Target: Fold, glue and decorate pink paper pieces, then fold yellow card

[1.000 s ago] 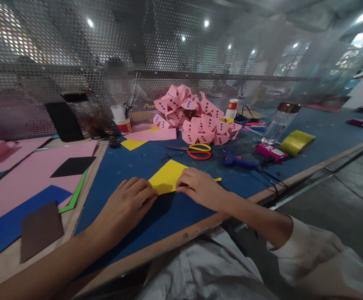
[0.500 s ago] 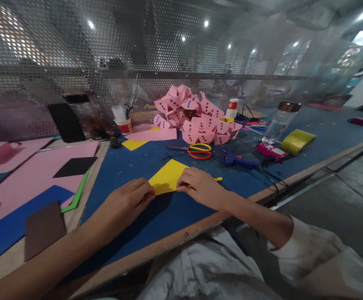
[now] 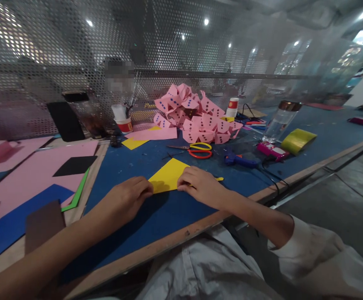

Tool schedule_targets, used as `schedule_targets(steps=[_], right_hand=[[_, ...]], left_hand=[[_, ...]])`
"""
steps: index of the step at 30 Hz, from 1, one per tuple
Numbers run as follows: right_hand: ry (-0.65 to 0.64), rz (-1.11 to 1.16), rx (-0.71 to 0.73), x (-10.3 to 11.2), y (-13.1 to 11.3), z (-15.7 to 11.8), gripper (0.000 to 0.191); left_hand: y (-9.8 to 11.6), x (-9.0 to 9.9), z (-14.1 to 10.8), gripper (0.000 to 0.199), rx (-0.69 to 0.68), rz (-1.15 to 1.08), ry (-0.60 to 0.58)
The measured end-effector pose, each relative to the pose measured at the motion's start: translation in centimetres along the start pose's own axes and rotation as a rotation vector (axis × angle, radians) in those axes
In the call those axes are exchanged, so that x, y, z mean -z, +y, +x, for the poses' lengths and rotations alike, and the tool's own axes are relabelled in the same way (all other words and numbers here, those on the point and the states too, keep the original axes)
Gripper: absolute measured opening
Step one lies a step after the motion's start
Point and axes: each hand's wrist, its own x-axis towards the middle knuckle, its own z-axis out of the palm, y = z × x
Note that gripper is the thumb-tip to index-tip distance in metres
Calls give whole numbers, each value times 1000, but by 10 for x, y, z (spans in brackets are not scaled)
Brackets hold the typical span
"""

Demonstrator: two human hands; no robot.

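Observation:
A yellow sheet of paper (image 3: 169, 175) lies between my hands on the blue table top (image 3: 169, 216). My left hand (image 3: 134, 193) pinches its left corner with the fingers closed. At its lower right edge my right hand (image 3: 200, 185) has thumb and fingers closed on the sheet. A thin yellow strip (image 3: 219, 179) sticks out behind the right hand; whether it joins the sheet is hidden. Just beyond the paper lie scissors (image 3: 200, 150) with yellow and red handles. A blue glue gun (image 3: 239, 160) rests to the right of them.
Pink folded paper pieces (image 3: 197, 112) with dark squares are heaped at the back. A clear bottle (image 3: 280, 123), a magenta object (image 3: 272, 151) and a yellow tape roll (image 3: 298, 141) stand right. Pink, blue and brown sheets (image 3: 45, 221) lie left. A perforated metal screen (image 3: 169, 50) rises behind.
My left hand has shifted very slightly left and up at the paper's corner. The right hand and the sheet are almost unchanged.

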Motion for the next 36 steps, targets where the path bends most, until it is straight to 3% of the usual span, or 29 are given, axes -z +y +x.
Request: schedule_targets(steps=[8, 22, 30, 36], right_hand=[[-12, -5, -11, 1, -1, 0, 9], [-5, -1, -15, 0, 0, 0, 8], [-5, 4, -25, 0, -1, 0, 7], [-5, 16, -11, 0, 0, 0, 7]], left_hand=[[-8, 12, -1, 12, 70, -55, -113], [-15, 7, -3, 13, 18, 8, -81], [-19, 14, -3, 14, -8, 108, -67], [-22, 18, -3, 13, 42, 27, -60]])
